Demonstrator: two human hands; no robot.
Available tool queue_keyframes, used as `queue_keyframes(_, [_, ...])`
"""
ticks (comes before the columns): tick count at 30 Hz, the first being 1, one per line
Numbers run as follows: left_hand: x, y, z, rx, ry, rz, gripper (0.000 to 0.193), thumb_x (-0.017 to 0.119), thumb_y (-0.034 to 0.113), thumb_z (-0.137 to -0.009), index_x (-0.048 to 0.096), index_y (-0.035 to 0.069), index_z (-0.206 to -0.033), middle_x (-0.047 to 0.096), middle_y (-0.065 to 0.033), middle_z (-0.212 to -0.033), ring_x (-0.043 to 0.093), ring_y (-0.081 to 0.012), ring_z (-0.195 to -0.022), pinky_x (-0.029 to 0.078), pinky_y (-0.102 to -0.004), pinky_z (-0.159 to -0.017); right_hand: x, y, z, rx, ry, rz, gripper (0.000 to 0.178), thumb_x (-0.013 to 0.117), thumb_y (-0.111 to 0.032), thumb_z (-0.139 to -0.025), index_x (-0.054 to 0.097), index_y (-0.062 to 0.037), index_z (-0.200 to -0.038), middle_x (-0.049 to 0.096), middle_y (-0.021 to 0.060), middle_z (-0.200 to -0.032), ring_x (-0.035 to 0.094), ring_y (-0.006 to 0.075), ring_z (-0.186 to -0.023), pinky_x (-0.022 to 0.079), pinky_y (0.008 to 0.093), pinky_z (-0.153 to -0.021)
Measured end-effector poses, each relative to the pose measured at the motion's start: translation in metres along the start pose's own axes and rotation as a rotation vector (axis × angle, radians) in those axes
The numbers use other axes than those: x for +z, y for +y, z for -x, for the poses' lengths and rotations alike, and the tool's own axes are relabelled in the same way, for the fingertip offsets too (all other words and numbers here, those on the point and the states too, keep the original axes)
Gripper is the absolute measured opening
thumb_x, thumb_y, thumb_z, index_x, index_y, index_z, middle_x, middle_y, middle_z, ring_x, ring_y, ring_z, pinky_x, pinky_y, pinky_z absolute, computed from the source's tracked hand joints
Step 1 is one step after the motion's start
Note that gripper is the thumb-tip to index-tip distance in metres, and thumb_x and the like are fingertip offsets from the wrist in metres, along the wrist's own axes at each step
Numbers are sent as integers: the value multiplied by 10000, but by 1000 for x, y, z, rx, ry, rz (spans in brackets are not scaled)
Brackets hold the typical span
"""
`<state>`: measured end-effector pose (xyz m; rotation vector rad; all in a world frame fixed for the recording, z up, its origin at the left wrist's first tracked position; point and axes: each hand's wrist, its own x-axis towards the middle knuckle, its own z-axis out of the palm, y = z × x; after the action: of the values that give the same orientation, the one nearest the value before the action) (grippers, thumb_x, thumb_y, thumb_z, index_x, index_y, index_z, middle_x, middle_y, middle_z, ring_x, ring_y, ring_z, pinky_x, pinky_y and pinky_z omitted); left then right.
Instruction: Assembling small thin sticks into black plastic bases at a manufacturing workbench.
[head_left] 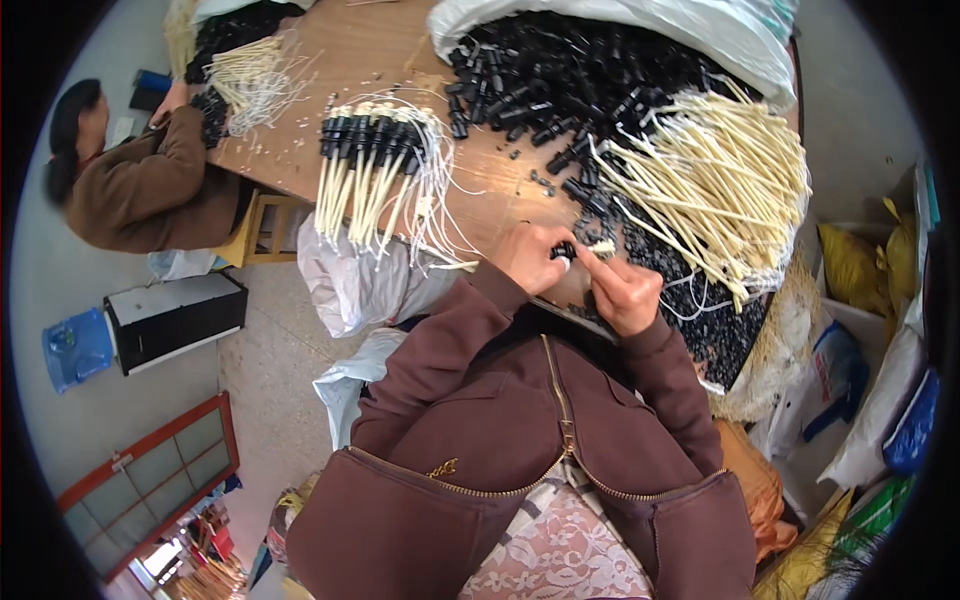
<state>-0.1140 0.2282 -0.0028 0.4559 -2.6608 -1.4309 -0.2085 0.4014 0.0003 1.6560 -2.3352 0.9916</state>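
Note:
My left hand [532, 256] is closed around a small black plastic tube-shaped part [563, 250] at the near edge of the table. Close beside it is my right hand [626, 292], its fingers pinched, with the fingertips reaching toward the black part. A small cream-coloured end piece [602, 247] shows at the right fingertips; the rest of it is hidden. Left of my hands lies a row of cream sticks with black parts fitted on them [370, 150] and white strings trailing. On the right lies a big heap of plain cream sticks [715, 185] with strings.
A white sack [640, 15] spills black plastic parts [540, 80] across the brown table [480, 165]. Small black bits [690, 300] cover the near right corner. A co-worker [150, 180] sits at the far left beside another stick pile [250, 75]. Bags [850, 270] crowd the right side.

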Motion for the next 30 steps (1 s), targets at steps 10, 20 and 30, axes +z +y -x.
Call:
queue_keyframes(10, [-21, 1, 31, 389, 138, -544, 262, 620, 100, -733, 620, 67, -993, 590, -53, -803, 633, -218, -719, 513, -347, -561, 15, -23, -28, 681, -252, -849, 280, 619, -35, -790, 618, 16, -1066, 459, -55, -560, 388, 29, -501, 302, 229, -448])
queue_keyframes(20, [-41, -30, 79, 197, 386, -442, 253, 622, 104, -693, 609, 97, -946, 567, -47, -766, 624, -271, -665, 480, -387, -529, 55, -52, -54, 420, -425, -661, 260, 701, -47, -788, 672, 30, -1034, 496, -23, -600, 429, 46, -554, 354, 239, -485])
queue_keyframes(30, [-174, -107, 74, -105, 817, -348, 308, 620, 18, -683, 664, 147, -960, 681, -139, -861, 658, -310, -713, 517, -390, -635, 39, -62, -107, 228, 63, -323, 81, 629, 25, -811, 650, -15, -879, 637, 109, -807, 573, 210, -616, 453, 296, -574])
